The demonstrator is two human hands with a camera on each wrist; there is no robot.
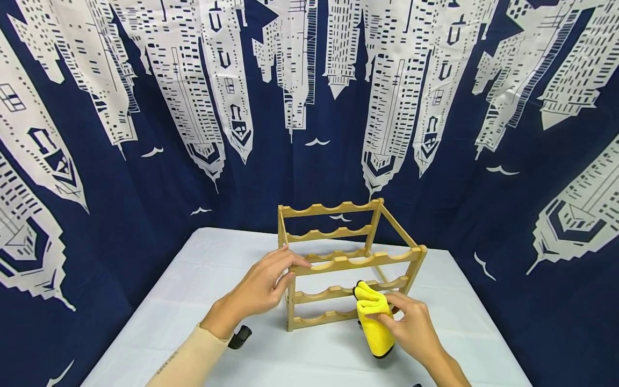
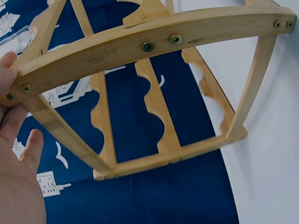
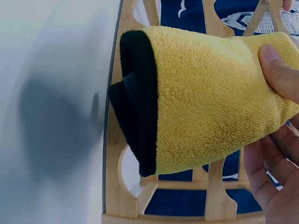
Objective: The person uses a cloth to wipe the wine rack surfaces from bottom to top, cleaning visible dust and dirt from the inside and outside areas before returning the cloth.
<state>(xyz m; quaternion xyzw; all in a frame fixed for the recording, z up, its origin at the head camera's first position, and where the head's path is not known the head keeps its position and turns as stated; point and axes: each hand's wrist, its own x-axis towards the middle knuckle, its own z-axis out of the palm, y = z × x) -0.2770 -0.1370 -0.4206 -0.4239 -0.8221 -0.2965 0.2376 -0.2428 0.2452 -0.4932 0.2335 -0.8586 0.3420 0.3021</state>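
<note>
A light wooden rack with scalloped rails stands on the table. At its near left top corner my left hand holds the frame, fingers over the top rail and thumb lower by the post. In the left wrist view, the fingers meet the end of the rack's curved side bar. My right hand pinches a folded yellow cloth with black edging, in front of the rack's lower right rails. Seen from the right wrist, the thumb presses on the fuzzy cloth; its other fingers are partly hidden behind.
The table has a pale cover. A small black object lies beside my left wrist, and the tip of another dark thing shows at the bottom edge. A navy curtain with white building prints hangs behind and at both sides.
</note>
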